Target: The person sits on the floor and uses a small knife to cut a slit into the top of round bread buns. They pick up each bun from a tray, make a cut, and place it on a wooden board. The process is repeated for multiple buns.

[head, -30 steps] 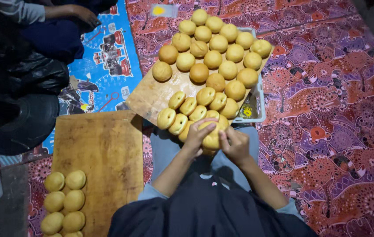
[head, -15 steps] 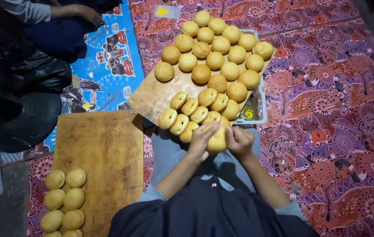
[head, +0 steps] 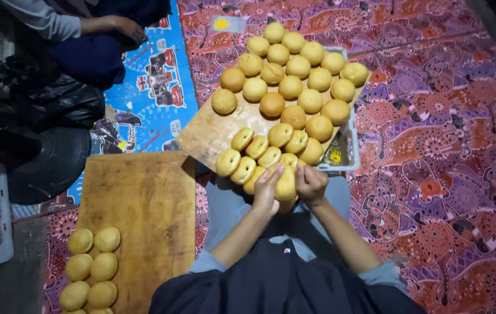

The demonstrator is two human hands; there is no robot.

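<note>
A: Nearest first. Both hands closed round one pale bun (head: 285,187) at the near edge of the tilted wooden board (head: 210,135). Left hand (head: 267,189) cupped on its left flank, fingers curled; right hand (head: 310,185) pinching from the right.

B: Changed since a second ago?

A: Little. Same bun gripped, hands drawn a touch closer together, right hand now more fisted. Bun not yet set among the others.

B: Meaning for the work?

A: Likely still shaping or seating that one bun; near rows not yet extended by it.

B: Just beyond the hands?

A: Two slanted near rows of buns (head: 257,152) on edge, touching one another. Unchanged across the three moments.

B: Farther?

A: Flat-lying rounds (head: 294,75) filling the far half of the board, browner ones toward the left. Board resting on a white plastic crate (head: 349,152).

B: To the left?

A: Second wooden board (head: 143,209) on the floor, six or so buns (head: 91,267) clustered at its near-left corner. Black bag (head: 50,99) past it.

B: Far left?

A: Another person's hand (head: 123,28) resting on a dark trouser knee, over a blue printed mat (head: 155,93). Patterned red cloth (head: 445,145) under everything right.
</note>
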